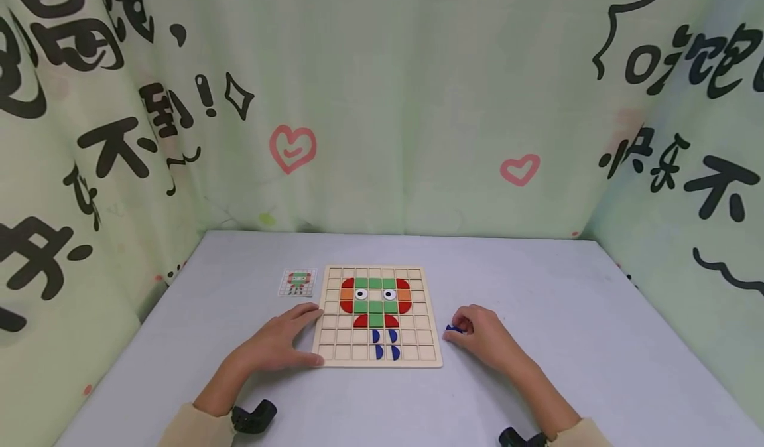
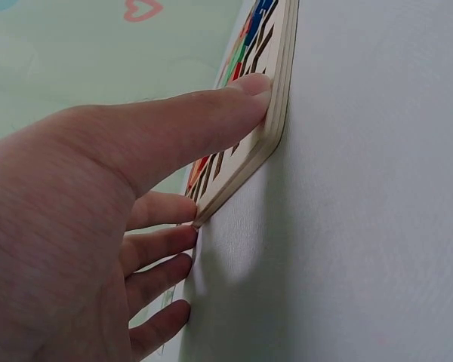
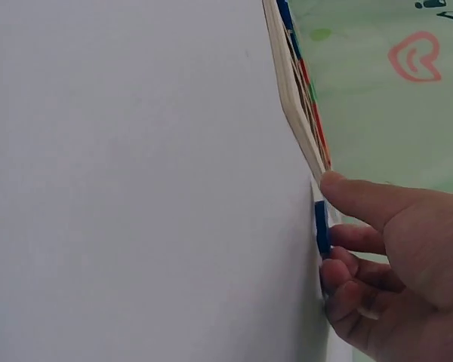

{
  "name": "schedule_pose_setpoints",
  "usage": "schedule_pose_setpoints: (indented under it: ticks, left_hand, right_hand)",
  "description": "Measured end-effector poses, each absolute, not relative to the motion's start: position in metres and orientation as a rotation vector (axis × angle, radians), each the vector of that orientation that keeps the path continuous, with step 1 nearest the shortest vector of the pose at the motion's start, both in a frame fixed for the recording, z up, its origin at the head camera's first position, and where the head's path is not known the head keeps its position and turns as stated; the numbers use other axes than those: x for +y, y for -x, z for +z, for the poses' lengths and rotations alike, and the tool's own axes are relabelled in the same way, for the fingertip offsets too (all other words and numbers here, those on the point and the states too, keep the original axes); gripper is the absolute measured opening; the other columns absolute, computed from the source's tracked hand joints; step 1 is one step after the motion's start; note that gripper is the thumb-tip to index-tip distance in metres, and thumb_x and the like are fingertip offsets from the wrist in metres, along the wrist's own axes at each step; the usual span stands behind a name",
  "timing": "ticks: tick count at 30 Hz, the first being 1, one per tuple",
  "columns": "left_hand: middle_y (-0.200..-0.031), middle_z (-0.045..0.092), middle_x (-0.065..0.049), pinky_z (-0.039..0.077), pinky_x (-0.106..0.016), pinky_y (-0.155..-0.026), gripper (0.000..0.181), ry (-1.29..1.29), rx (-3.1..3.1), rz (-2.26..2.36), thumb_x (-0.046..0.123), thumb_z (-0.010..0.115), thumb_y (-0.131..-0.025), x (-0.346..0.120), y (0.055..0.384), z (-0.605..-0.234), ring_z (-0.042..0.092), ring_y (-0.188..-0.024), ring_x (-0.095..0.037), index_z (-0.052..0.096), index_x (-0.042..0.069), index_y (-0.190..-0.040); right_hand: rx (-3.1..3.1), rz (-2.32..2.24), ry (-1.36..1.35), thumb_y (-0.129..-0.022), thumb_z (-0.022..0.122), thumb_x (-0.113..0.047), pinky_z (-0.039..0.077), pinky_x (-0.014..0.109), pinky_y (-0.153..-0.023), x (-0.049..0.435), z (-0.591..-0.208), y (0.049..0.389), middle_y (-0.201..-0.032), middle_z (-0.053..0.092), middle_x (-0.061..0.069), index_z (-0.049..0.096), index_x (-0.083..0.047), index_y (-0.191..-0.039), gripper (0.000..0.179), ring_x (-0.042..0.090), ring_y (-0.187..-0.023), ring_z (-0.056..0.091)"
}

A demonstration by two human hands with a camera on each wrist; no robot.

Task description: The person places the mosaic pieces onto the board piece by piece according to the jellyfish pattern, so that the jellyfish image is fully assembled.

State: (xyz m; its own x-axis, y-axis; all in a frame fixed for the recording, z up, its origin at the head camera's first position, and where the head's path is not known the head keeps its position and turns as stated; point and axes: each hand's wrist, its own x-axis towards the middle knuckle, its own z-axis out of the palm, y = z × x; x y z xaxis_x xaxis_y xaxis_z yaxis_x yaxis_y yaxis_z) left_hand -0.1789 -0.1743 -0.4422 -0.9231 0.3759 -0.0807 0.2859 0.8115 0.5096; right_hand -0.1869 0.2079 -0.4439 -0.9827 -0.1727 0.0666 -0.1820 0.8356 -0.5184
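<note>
A square wooden grid board lies on the table, with red, green, orange, blue and eye-marked pieces set in its cells. My left hand rests at the board's left edge, its thumb over the near corner and its other fingers spread along the side. To the right of the board, my right hand holds a small blue piece between thumb and curled fingers, just above the table. The right wrist view shows that blue piece edge-on; its full outline is hidden. Several blue half-round pieces sit in the lower cells.
A small pattern card printed with a similar coloured figure lies beyond my left hand, beside the board. The white table meets a pale green curtain with black lettering and pink hearts at the back and both sides.
</note>
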Motion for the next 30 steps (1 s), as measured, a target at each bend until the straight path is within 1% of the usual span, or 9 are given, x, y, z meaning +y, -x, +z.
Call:
schedule_pose_setpoints:
  ticks: [3,5,8,11,16,24,30]
  left_hand:
    - [-0.152,0.039,-0.005,0.034,-0.057,-0.110,0.087,-0.523,2.821,0.749,0.048,0.081,-0.071,-0.174,0.179,-0.441,0.038,-0.140,-0.031,0.046,0.015,-0.143]
    - [-0.152,0.039,-0.005,0.033,-0.057,-0.110,0.087,-0.517,2.824,0.743,0.048,0.081,-0.071,-0.174,0.180,-0.441,0.038,-0.140,-0.031,0.046,0.015,-0.143]
    - [-0.152,0.039,-0.006,0.033,-0.057,-0.111,0.086,-0.511,2.828,0.739,0.048,0.081,-0.071,-0.174,0.180,-0.441,0.038,-0.140,-0.031,0.047,0.015,-0.143]
    - [-0.152,0.039,-0.006,0.033,-0.057,-0.111,0.086,-0.514,2.824,0.744,0.048,0.081,-0.071,-0.174,0.180,-0.441,0.038,-0.140,-0.031,0.047,0.015,-0.143]
    - [-0.152,0.039,-0.006,0.033,-0.058,-0.110,0.087,-0.510,2.815,0.751,0.048,0.081,-0.071,-0.174,0.180,-0.442,0.038,-0.140,-0.032,0.047,0.015,-0.143]
    - [-0.152,0.039,-0.006,0.033,-0.058,-0.110,0.087,-0.508,2.816,0.749,0.049,0.081,-0.071,-0.174,0.180,-0.442,0.038,-0.140,-0.032,0.046,0.015,-0.144]
    - [-0.152,0.039,-0.006,0.032,-0.058,-0.111,0.087,-0.508,2.815,0.755,0.048,0.081,-0.071,-0.174,0.179,-0.441,0.037,-0.140,-0.032,0.046,0.014,-0.143]
  right_hand:
    - [-3.050,0.848,-0.326,-0.078,0.079,-0.017,0.041,0.021,-0.062,0.212,-0.439,0.186,-0.082,0.058,-0.003,0.070,-0.012,-0.096,0.021,0.012,-0.073,0.047]
    - [-3.068,0.843,-0.386,-0.079,0.078,-0.013,0.041,0.021,-0.061,0.216,-0.437,0.186,-0.085,0.058,-0.003,0.071,-0.012,-0.101,0.024,0.012,-0.073,0.047]
    - [-3.059,0.836,-0.485,-0.079,0.076,-0.008,0.042,0.020,-0.061,0.223,-0.436,0.185,-0.087,0.060,-0.004,0.072,-0.011,-0.104,0.025,0.009,-0.072,0.048]
    - [-3.015,0.859,-0.565,-0.080,0.075,-0.007,0.044,0.020,-0.061,0.228,-0.438,0.184,-0.086,0.062,-0.004,0.072,-0.008,-0.102,0.023,0.005,-0.071,0.049]
    - [-2.961,0.912,-0.566,-0.079,0.077,-0.011,0.044,0.020,-0.061,0.228,-0.443,0.184,-0.079,0.061,-0.006,0.073,-0.009,-0.098,0.019,0.002,-0.069,0.049]
    - [-2.949,0.927,-0.474,-0.077,0.080,-0.014,0.042,0.020,-0.060,0.220,-0.446,0.185,-0.076,0.057,-0.005,0.070,-0.012,-0.091,0.017,0.006,-0.068,0.048]
    - [-2.982,0.876,-0.387,-0.076,0.081,-0.018,0.040,0.020,-0.059,0.210,-0.443,0.185,-0.077,0.057,-0.006,0.070,-0.015,-0.090,0.018,0.010,-0.070,0.047]
